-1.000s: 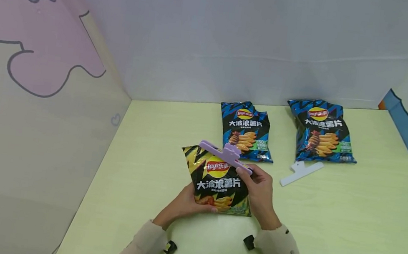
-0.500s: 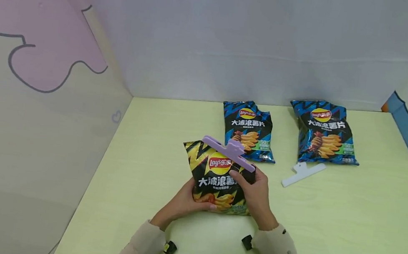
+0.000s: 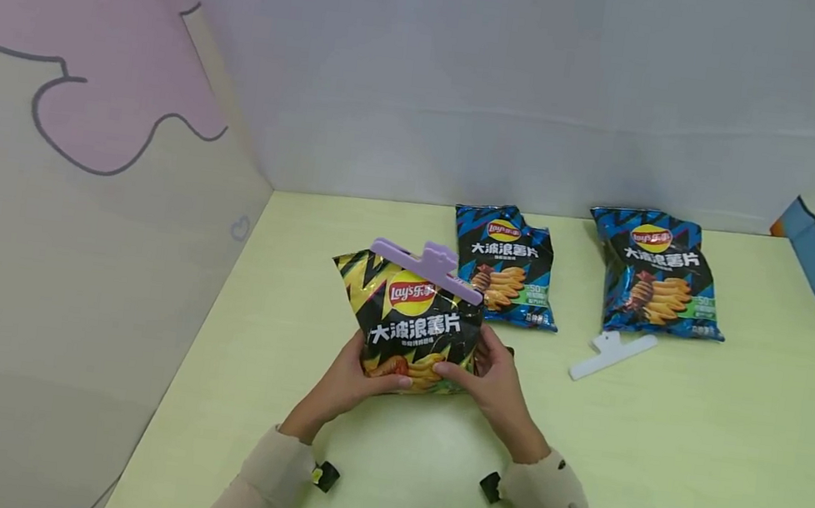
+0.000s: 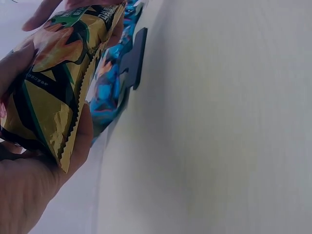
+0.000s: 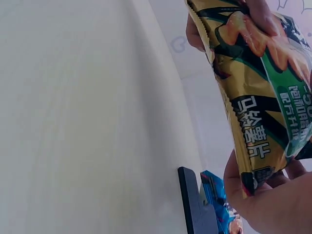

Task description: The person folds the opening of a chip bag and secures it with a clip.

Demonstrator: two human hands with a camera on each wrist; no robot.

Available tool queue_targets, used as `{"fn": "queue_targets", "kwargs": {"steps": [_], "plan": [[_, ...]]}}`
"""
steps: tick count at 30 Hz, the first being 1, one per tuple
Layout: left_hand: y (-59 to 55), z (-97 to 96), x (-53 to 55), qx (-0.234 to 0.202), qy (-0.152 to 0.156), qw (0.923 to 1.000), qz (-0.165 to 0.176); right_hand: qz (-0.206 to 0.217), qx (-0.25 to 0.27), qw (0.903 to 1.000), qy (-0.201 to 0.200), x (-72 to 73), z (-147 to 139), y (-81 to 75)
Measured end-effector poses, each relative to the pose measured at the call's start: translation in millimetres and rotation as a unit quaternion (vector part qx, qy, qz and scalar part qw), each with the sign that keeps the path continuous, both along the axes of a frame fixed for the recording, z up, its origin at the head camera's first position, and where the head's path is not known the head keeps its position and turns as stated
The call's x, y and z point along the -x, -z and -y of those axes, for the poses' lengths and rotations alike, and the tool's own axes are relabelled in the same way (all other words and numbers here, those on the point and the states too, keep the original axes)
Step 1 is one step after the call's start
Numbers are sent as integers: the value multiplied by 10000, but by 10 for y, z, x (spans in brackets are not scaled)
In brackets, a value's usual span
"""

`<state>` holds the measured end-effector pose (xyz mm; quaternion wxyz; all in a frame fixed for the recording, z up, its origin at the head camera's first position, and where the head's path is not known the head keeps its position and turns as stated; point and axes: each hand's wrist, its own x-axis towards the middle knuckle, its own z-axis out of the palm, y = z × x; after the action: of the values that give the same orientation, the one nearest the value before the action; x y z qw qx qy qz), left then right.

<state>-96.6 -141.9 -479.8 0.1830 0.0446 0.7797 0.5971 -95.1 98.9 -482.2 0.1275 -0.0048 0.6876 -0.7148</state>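
A black-and-yellow chip bag is held up between both hands, with a purple bag clip across its top. My left hand grips the bag's lower left, its thumb on the front. With thumb in front and fingers behind, my right hand holds the lower right side. The left wrist view shows the golden lower end of the chip bag in the curve of the left hand. In the right wrist view, the right hand supports a corner of the chip bag.
Two blue chip bags, one in the middle and one at right, lie toward the back wall. A white bag clip lies before the right one. A dark clip shows in the left wrist view.
The chip bag with its purple clip has moved left and slightly up. My right hand has slid from the clip's right end down to the bag's lower right side.
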Motion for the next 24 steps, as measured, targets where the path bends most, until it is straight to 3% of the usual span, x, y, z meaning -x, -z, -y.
{"fn": "queue_targets", "kwargs": {"steps": [11, 17, 24], "plan": [[-56, 173, 71, 59, -298, 9991, -283, -155, -178, 9997, -29, 105, 177, -5], [-103, 254, 165, 109, -451, 9980, -440, -283, -318, 9991, -21, 209, 250, -58], [-213, 340, 279, 87, -580, 9966, -583, -405, -142, 9991, 41, 342, 354, -157]]}}
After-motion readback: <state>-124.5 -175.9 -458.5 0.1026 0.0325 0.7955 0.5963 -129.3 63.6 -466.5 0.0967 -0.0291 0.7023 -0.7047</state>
